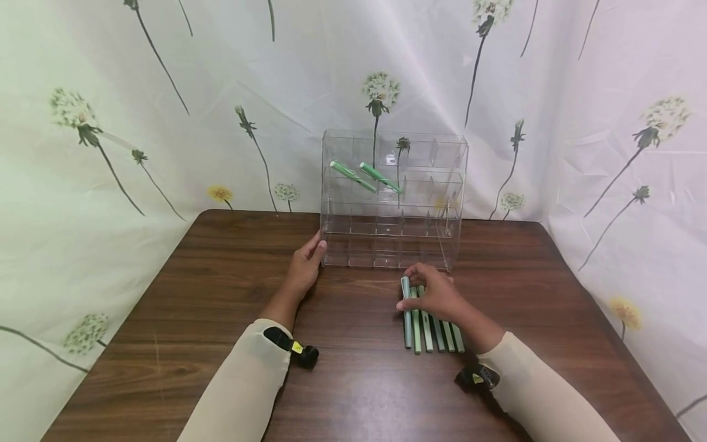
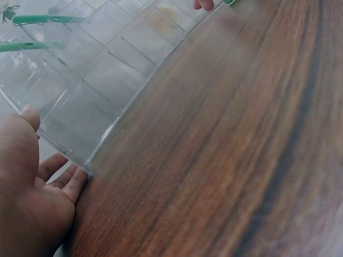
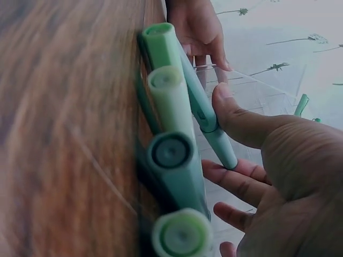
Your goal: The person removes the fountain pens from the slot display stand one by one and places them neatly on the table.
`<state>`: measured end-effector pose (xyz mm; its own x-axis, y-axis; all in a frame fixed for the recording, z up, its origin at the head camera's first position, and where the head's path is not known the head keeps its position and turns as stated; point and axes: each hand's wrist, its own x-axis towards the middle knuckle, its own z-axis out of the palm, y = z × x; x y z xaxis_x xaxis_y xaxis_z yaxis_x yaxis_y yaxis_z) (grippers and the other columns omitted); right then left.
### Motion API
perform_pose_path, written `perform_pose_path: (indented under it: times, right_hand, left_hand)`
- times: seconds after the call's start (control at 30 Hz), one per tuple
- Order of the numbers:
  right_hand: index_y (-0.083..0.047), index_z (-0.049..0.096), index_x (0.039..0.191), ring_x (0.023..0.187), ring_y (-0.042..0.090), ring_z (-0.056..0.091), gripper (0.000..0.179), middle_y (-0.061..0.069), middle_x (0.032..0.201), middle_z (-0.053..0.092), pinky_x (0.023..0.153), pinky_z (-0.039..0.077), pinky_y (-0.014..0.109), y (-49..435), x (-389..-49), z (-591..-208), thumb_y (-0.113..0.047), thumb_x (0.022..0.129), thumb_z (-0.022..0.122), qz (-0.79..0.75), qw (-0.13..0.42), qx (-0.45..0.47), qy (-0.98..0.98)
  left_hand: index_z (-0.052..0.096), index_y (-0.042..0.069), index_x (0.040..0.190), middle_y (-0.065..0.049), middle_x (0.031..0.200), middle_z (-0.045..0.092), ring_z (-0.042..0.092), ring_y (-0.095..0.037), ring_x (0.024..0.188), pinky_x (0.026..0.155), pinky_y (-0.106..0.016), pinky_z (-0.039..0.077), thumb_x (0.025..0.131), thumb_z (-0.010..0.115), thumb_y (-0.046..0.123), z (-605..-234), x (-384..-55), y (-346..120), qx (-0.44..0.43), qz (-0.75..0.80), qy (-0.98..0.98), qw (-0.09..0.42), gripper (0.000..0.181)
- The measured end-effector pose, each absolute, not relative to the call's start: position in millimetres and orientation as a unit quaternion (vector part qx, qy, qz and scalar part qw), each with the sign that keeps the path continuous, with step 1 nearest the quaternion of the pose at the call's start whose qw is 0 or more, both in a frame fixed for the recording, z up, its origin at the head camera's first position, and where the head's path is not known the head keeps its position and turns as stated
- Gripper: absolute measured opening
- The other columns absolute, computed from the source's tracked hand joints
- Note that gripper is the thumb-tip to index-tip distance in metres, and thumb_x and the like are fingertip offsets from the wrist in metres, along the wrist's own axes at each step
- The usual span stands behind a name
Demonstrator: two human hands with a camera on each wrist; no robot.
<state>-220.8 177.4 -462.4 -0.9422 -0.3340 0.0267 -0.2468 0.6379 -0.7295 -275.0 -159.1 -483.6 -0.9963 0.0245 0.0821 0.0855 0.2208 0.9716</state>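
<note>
A pale blue-green pen (image 1: 407, 322) lies at the left end of a row of green pens (image 1: 428, 334) on the table. My right hand (image 1: 436, 294) pinches its far end between thumb and fingers; in the right wrist view that pen (image 3: 201, 107) slants away from the row. Just beyond stands a clear tiered rack (image 1: 389, 245) with small compartments. Two green pens (image 1: 381, 178) lean in its upper left part. My left hand (image 1: 304, 267) touches the rack's lower left edge, its thumb at the front and the fingers along the side.
The rack stands at the back of a dark brown wooden table (image 1: 182, 319). White cloth (image 1: 265, 80) printed with dandelions hangs behind and on both sides. A black wrist camera (image 1: 302, 353) sits on the left sleeve, another (image 1: 476, 376) on the right.
</note>
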Motion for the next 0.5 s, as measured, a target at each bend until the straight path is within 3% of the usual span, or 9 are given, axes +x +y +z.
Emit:
perform_pose_path:
  times: [0.17, 0.5]
  right_hand:
    - [-0.016, 0.066, 0.124, 0.131, 0.042, 0.071, 0.061, 0.017, 0.135, 0.076, 0.124, 0.009, 0.088, 177.0, -221.1, -463.7, -0.033, 0.078, 0.102, -0.368, 0.049, -0.163, 0.914]
    - [-0.013, 0.068, 0.124, 0.128, 0.043, 0.071, 0.061, 0.018, 0.132, 0.077, 0.120, 0.010, 0.092, 176.4, -218.6, -463.6, -0.036, 0.077, 0.101, -0.350, 0.040, -0.160, 0.922]
  left_hand:
    - [0.037, 0.024, 0.172, -0.007, 0.179, 0.035, 0.029, -0.031, 0.169, 0.140, -0.050, 0.023, 0.118, 0.050, 0.041, -483.8, -275.8, -160.3, -0.033, -0.621, -0.783, 0.025, 0.058]
    - [0.038, 0.028, 0.171, -0.006, 0.179, 0.034, 0.026, -0.031, 0.169, 0.140, -0.052, 0.021, 0.117, 0.049, 0.044, -483.1, -275.1, -158.9, -0.025, -0.619, -0.785, 0.018, 0.058]
